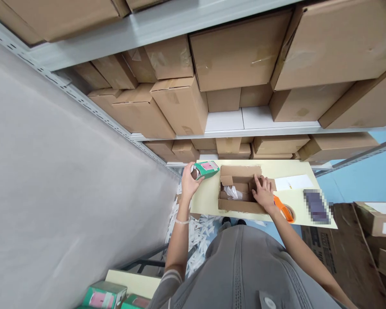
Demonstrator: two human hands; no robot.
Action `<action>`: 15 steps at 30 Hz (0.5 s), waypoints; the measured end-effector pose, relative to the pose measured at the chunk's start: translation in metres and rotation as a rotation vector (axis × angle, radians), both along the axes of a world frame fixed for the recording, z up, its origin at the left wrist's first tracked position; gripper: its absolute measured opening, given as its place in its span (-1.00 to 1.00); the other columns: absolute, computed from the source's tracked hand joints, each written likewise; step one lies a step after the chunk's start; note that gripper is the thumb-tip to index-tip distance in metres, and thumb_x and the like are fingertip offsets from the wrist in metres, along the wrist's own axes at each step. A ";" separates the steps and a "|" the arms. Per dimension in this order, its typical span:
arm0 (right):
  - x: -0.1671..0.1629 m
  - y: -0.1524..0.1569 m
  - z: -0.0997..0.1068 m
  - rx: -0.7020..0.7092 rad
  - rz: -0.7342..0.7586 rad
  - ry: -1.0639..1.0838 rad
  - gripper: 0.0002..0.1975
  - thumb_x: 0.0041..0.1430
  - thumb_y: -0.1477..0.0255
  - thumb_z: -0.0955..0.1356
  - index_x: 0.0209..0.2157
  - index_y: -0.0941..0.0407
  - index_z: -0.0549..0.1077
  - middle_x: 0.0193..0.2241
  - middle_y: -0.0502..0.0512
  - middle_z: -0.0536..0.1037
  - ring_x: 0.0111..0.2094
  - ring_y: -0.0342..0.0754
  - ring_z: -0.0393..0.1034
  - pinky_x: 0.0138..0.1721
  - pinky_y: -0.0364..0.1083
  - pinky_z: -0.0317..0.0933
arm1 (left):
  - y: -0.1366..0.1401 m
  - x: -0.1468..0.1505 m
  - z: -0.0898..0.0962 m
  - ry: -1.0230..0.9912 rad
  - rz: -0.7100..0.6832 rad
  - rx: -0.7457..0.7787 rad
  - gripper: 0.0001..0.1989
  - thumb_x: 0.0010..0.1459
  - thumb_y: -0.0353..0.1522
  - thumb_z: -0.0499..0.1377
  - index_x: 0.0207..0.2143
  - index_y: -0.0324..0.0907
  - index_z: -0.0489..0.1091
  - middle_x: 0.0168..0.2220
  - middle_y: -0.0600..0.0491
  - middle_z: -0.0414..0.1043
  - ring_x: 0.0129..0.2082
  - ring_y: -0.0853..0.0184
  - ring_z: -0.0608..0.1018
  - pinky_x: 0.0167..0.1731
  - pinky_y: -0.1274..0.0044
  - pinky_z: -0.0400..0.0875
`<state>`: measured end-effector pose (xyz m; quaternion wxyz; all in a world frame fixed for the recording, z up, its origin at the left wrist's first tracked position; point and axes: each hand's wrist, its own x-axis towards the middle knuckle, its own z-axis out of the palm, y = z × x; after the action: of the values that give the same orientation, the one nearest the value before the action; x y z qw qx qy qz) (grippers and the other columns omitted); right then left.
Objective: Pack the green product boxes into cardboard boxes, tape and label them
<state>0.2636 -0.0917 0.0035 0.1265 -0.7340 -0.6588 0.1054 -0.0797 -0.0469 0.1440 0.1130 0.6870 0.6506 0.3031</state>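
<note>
My left hand (190, 182) is closed round one end of a green box with a pink panel (209, 168), at the left end of the pale yellow table. In the middle of the table stands an open cardboard box (241, 206) with its flaps spread. Crumpled white plastic (233, 192) lies inside it on the left. My right hand (263, 192) rests with fingers apart on the right side of this carton. Beside my right wrist lies an orange tape dispenser (283, 209) with a roll of tape.
White paper (296, 182) and a pixelated dark object (317, 206) lie on the table's right. Shelves (225, 121) full of cartons stand ahead, a grey wall (67, 180) to the left. Paper shreds (196, 236) cover the floor. More green boxes (103, 296) sit at lower left.
</note>
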 end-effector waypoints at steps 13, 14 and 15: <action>-0.008 0.006 0.058 -0.287 -0.314 1.336 -0.47 0.18 -0.04 0.25 -0.01 -0.01 0.51 -0.04 0.14 0.59 -0.03 0.13 0.49 -0.06 0.10 0.42 | -0.047 0.085 -0.019 -0.641 -0.330 -0.069 -0.23 -0.10 -0.23 0.45 0.12 -0.10 0.19 0.07 -0.07 0.32 0.10 0.14 0.43 0.12 0.34 0.31; -0.007 0.005 0.056 -0.290 -0.348 1.338 -0.50 0.15 -0.02 0.29 -0.03 -0.01 0.52 -0.06 0.12 0.60 -0.06 0.12 0.49 -0.10 0.07 0.43 | -0.048 0.091 -0.021 -0.644 -0.351 -0.081 -0.23 -0.10 -0.25 0.45 0.12 -0.10 0.19 0.07 -0.07 0.32 0.11 0.14 0.42 0.14 0.33 0.30; -0.005 0.003 0.054 -0.268 -0.379 1.322 -0.54 0.12 0.01 0.32 -0.06 -0.01 0.53 -0.09 0.10 0.60 -0.07 0.11 0.50 -0.13 0.05 0.44 | -0.048 0.096 -0.023 -0.641 -0.368 -0.088 -0.22 -0.11 -0.26 0.45 0.13 -0.10 0.18 0.07 -0.07 0.31 0.11 0.13 0.42 0.15 0.32 0.28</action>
<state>0.2587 -0.0889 0.0571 0.4253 -0.6274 -0.2859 0.5863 0.0166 -0.0947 0.1214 0.3931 0.6572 0.4605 0.4490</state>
